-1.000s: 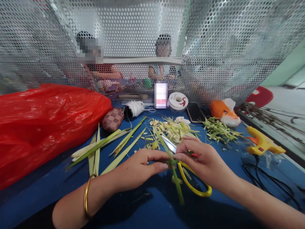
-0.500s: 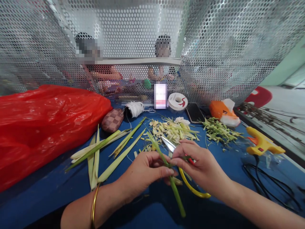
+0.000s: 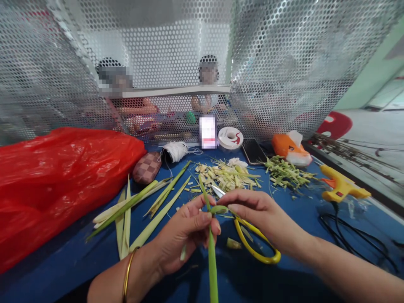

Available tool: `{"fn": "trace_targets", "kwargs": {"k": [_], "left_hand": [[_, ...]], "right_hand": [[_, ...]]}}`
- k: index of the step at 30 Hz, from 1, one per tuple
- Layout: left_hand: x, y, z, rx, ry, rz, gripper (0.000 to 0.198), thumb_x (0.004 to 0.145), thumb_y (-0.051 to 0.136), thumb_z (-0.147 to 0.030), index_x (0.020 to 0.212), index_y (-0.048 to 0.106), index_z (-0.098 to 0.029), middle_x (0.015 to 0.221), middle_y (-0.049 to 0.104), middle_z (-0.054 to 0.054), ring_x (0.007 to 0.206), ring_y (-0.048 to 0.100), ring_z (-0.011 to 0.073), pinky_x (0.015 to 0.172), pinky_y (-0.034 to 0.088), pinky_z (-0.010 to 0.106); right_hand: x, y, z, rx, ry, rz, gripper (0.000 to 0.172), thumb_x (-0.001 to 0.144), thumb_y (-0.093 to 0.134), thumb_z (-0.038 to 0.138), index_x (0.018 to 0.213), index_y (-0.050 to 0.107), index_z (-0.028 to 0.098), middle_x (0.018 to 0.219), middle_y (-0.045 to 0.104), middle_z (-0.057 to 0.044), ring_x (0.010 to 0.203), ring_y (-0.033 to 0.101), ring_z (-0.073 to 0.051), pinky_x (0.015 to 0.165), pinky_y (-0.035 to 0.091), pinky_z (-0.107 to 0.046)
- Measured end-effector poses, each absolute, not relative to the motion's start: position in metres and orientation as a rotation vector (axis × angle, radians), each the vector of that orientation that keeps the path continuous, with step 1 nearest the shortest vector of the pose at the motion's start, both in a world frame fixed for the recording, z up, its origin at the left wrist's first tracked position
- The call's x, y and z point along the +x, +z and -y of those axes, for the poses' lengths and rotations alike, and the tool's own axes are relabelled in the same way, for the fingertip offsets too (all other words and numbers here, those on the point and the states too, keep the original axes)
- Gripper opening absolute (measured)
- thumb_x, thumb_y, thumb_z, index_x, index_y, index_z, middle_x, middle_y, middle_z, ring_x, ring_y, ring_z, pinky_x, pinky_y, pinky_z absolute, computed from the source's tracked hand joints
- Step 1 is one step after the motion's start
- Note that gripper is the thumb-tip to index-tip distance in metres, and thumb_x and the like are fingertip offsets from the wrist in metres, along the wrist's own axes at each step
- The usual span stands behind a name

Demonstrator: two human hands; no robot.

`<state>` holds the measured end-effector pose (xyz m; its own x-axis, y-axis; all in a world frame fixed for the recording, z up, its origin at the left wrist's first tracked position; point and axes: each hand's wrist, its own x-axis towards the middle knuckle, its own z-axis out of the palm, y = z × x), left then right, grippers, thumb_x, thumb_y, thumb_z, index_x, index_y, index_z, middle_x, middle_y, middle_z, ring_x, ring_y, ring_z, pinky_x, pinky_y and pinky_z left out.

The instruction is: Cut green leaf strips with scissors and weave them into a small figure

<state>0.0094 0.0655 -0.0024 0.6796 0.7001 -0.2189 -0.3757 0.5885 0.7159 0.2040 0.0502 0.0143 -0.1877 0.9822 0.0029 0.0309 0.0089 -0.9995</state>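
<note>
My left hand (image 3: 186,233) is closed in a pinch around a long green leaf strip (image 3: 212,261) that runs from near my body up past my fingers. My right hand (image 3: 257,214) pinches the same strip at a folded bit just above the left fingers. Yellow-handled scissors (image 3: 252,244) lie on the blue table under my right hand, blade tip pointing up left. A small cut leaf piece (image 3: 232,243) lies beside the scissors' handle.
Long leaf strips (image 3: 139,200) lie left of my hands, with piles of leaf trimmings (image 3: 225,174) beyond. A red plastic bag (image 3: 57,176) fills the left. A yellow glue gun (image 3: 342,187), black cable, phone, tape roll, string spool and checkered pouch stand around. Two people sit behind the perforated screen.
The leaf strip has swung closer to upright, its lower end now towards me. Both hands shifted slightly left and down with it. The view has tilted down a little.
</note>
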Motion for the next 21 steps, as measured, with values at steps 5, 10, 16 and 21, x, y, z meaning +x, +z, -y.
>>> {"fn": "trace_targets", "kwargs": {"k": [5,10,16,21], "left_hand": [[0.011,-0.009,-0.063,0.600,0.672,-0.477,0.024,0.077,0.076,-0.025,0.092,0.059,-0.018,0.060,0.066,-0.004,0.045,0.059,0.0064,0.047,0.043,0.013],[0.013,-0.013,-0.060,0.593,0.660,-0.505,0.023,0.077,0.075,-0.024,0.093,0.060,-0.018,0.061,0.067,-0.002,0.046,0.060,0.0070,0.045,0.043,0.012],[0.015,-0.016,-0.058,0.567,0.636,-0.577,0.023,0.073,0.078,-0.019,0.089,0.062,-0.017,0.061,0.070,0.001,0.048,0.060,0.0057,0.048,0.044,0.011],[0.018,-0.013,-0.057,0.626,0.684,-0.618,0.020,0.070,0.080,-0.020,0.080,0.063,-0.015,0.060,0.071,0.004,0.051,0.062,0.0075,0.048,0.042,0.012]], "right_hand": [[0.197,0.009,-0.046,-1.015,1.618,1.087,0.021,0.074,0.076,0.035,0.086,0.073,0.019,0.081,0.071,-0.001,0.076,0.065,-0.013,0.079,0.050,-0.027],[0.187,0.003,-0.041,-1.047,1.481,1.234,0.024,0.065,0.082,0.039,0.074,0.073,0.018,0.072,0.068,0.000,0.070,0.060,-0.013,0.069,0.048,-0.025],[0.183,-0.004,-0.036,-1.143,1.399,1.246,0.037,0.074,0.073,0.050,0.061,0.067,0.016,0.059,0.062,-0.001,0.058,0.052,-0.012,0.057,0.042,-0.026],[0.182,-0.011,-0.036,-1.182,1.472,1.194,0.042,0.070,0.073,0.055,0.059,0.063,0.016,0.054,0.058,0.000,0.052,0.045,-0.010,0.051,0.037,-0.025]]}}
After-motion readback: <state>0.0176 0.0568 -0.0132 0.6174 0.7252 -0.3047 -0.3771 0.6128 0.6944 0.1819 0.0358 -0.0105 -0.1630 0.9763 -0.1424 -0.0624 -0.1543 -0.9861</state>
